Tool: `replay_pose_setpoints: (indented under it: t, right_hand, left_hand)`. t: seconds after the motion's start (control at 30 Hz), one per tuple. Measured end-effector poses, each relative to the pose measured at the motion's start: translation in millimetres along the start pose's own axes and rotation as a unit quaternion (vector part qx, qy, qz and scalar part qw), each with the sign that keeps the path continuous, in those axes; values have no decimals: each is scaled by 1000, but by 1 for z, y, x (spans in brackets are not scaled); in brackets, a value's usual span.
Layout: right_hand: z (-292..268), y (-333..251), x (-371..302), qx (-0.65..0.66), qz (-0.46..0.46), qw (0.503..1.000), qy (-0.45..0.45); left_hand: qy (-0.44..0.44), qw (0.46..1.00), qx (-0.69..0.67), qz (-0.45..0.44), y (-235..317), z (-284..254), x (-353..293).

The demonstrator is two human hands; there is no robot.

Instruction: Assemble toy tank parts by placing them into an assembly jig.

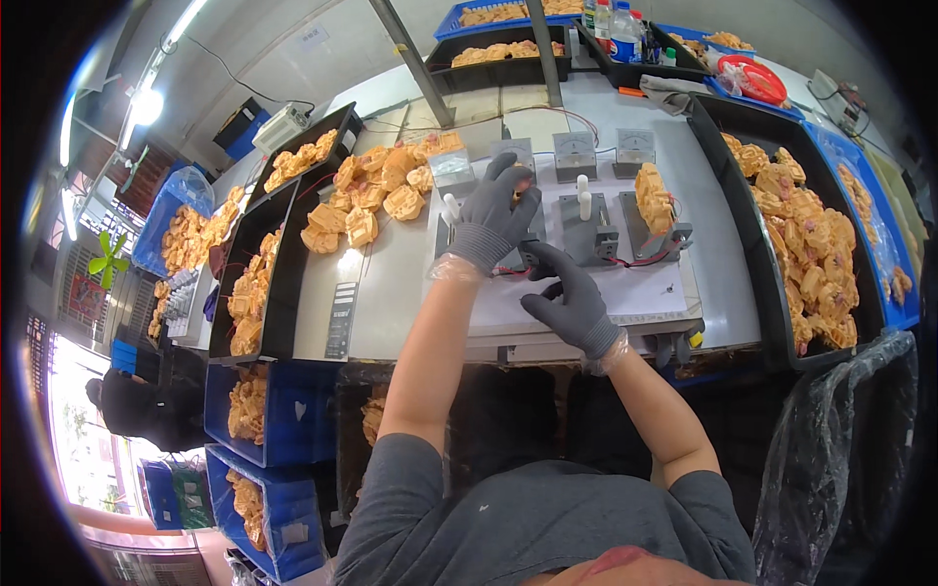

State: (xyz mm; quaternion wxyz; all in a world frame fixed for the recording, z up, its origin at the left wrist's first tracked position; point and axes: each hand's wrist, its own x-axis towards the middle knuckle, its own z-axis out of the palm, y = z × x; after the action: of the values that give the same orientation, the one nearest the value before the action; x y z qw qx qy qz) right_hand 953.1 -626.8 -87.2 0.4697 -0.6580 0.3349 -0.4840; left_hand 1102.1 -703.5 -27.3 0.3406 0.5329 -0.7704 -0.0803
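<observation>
My left hand (pixel 496 213), in a grey glove, curls over a test fixture on the white board. A tan moulded plastic part (pixel 523 186) shows between its fingers, mostly hidden. Just right of and below it is my right hand (pixel 575 311), gloved too, with thumb and index finger apart beside the front of that fixture; nothing shows in its fingers. A fixture with a white-knobbed lever (pixel 583 200) stands to the right, bearing no tan part. On the rightmost fixture (pixel 640 234) another tan part (pixel 654 198) stands upright. Analog meters (pixel 575 154) line the back.
Loose tan parts (pixel 363 190) are heaped left of the board. Black trays of parts stand at the left (pixel 283 322) and right (pixel 782 322). Metal posts (pixel 415 63) rise behind. Bottles (pixel 622 34) stand in a back tray. Blue bins (pixel 278 430) sit below left.
</observation>
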Motion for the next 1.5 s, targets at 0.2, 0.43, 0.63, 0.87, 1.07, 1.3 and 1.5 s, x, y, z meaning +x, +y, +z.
replay_pose_setpoints:
  t: [0.2,0.43,0.63,0.87,1.07,1.3,1.5]
  right_hand:
    - [-5,21,-2,121,41,989,-74]
    - [11,24,-5,-275,-8,961,11]
    - [10,13,7,-300,87,950,-23]
    - [-40,1,-29,-286,7,948,137]
    - [-109,32,-57,-526,-17,819,228]
    - [-113,47,-59,-482,-96,823,286]
    - [-134,55,-80,-324,-74,874,355]
  left_hand:
    - [-82,992,-37,-89,-1,1,-12]
    - [249,964,-59,69,29,-9,-85]
    - [223,913,-327,-96,7,40,-135]
    - [208,949,-183,-152,6,31,-130]
    - [202,948,-189,-155,8,30,-131]
    - [159,929,-282,-178,3,23,-136]
    - [147,901,-374,-160,-39,-38,-149]
